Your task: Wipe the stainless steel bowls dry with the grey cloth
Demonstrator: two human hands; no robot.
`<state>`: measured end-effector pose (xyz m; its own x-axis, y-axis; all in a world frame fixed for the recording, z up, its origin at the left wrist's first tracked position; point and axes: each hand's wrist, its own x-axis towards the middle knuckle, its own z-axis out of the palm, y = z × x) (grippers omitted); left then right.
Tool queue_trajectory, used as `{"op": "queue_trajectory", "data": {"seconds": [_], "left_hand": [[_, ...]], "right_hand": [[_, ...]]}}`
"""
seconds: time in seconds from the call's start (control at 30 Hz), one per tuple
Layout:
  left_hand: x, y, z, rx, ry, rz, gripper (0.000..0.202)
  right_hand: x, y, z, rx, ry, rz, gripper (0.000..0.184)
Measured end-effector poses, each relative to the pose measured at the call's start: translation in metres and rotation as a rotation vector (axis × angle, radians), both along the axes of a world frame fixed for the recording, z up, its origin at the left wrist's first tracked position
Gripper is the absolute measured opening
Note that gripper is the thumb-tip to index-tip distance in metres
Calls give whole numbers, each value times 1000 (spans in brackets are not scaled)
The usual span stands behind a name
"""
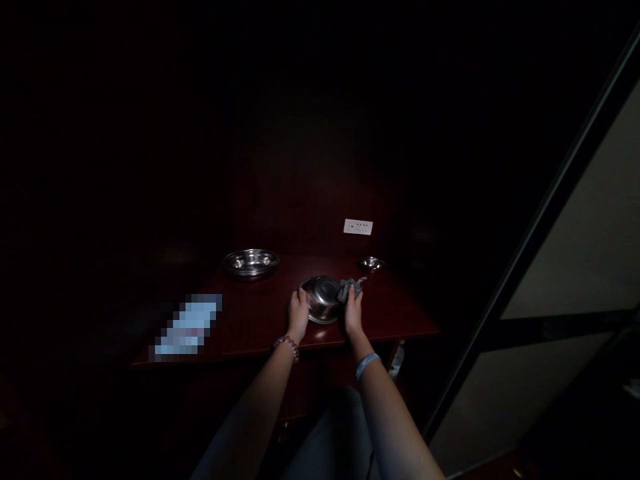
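A steel bowl (pixel 321 300) is tilted up on the dark red table (pixel 250 320), near its front edge. My left hand (pixel 299 313) grips the bowl's left rim with closed fingers. At the bowl's right rim, my right hand (pixel 353 312) is closed on a grey cloth (pixel 349 288) that lies against the bowl. A bead bracelet is on my left wrist and a light blue band on my right.
A larger steel bowl (pixel 250 262) sits at the back left of the table, a small steel dish (pixel 371 264) at the back right. A white card (pixel 358 227) stands behind. A blurred light patch (pixel 187 328) lies at the left. A dark frame (pixel 540 227) runs on the right.
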<state>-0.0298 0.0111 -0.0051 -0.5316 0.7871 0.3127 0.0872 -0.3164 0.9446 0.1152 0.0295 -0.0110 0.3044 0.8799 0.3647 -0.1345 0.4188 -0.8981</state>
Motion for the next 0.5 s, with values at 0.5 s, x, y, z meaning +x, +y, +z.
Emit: {"op": "queue_trajectory", "data": {"seconds": [0.5], "left_hand": [[1, -4, 3, 11, -7, -10, 27]], "right_hand": [[-6, -16, 13, -142, -181, -87, 60]]}}
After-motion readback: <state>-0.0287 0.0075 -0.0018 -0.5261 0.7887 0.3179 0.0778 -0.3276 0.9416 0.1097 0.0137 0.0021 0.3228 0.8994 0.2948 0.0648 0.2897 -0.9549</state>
